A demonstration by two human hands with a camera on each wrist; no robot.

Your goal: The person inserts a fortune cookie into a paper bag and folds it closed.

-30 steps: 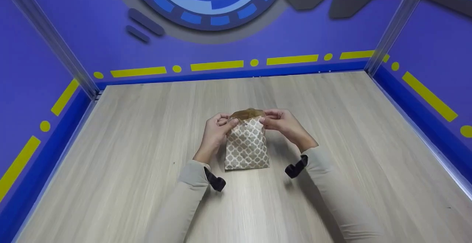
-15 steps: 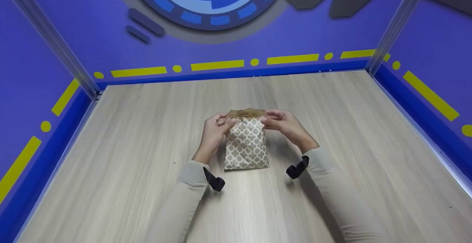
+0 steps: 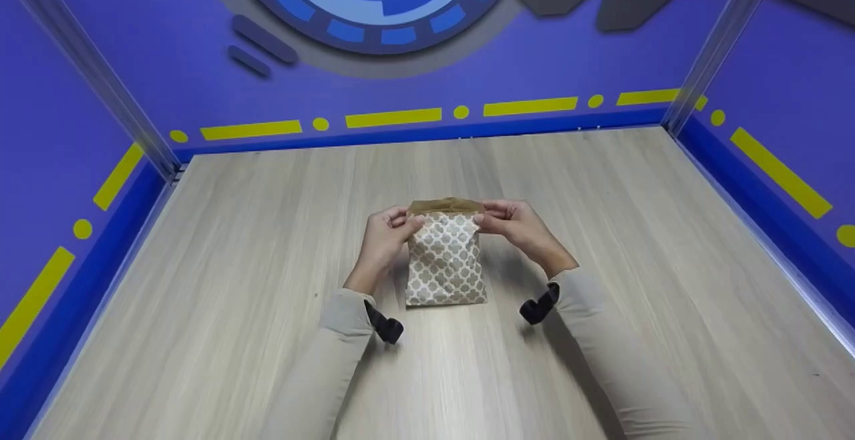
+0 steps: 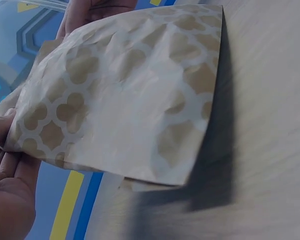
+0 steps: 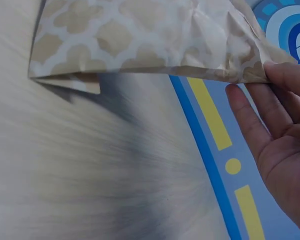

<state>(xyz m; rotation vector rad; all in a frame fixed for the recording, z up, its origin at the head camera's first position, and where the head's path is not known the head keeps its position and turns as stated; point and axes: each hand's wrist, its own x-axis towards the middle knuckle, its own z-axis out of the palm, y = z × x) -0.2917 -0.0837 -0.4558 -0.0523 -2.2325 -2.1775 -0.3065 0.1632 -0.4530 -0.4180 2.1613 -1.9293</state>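
A paper bag (image 3: 446, 263) with a white lattice print on brown is held by both hands at its upper corners. Its plain brown inner side shows along the top edge, at the mouth. My left hand (image 3: 384, 240) pinches the left corner, thumb on the near face and fingers behind. At the right corner my right hand (image 3: 518, 226) pinches in the same way. In the left wrist view the bag (image 4: 125, 95) slopes up from the table, its face creased. A folded flap sticks out under its bottom edge in the right wrist view. Whatever the bag contains is hidden.
The wood-grain table (image 3: 267, 260) is bounded by a blue printed wall (image 3: 401, 93) at the back and walls on both sides. Metal posts (image 3: 725, 46) stand at the back corners. A black strap with a mount (image 3: 540, 303) sits at each wrist.
My left hand has shifted slightly left, and the hands are a little farther apart. The bag's top edge has become straighter and flatter, with its brown inner side spread wider.
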